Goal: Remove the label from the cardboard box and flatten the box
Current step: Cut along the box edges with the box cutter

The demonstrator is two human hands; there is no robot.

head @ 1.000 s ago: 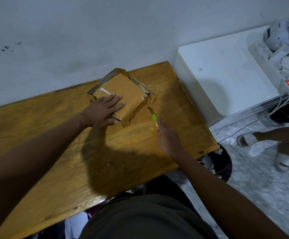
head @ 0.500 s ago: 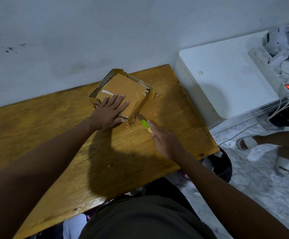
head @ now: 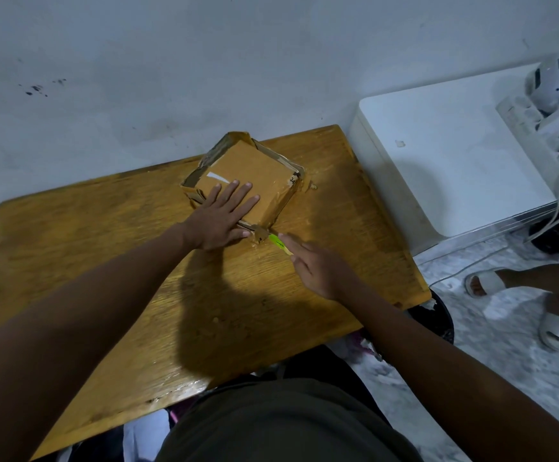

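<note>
A wooden table (head: 111,261) stands against a pale wall, with a white cabinet (head: 445,161) off its right edge. The cardboard box (head: 254,175) lies near the table's far edge, right of the middle, one corner toward the person. The left hand (head: 221,218) rests flat on the box's top, fingers straight and spread. The right hand (head: 318,265) grips a green-handled cutter (head: 280,243), its tip at the box's near corner. A white label scrap (head: 216,177) shows beside the left hand's fingertips.
</note>
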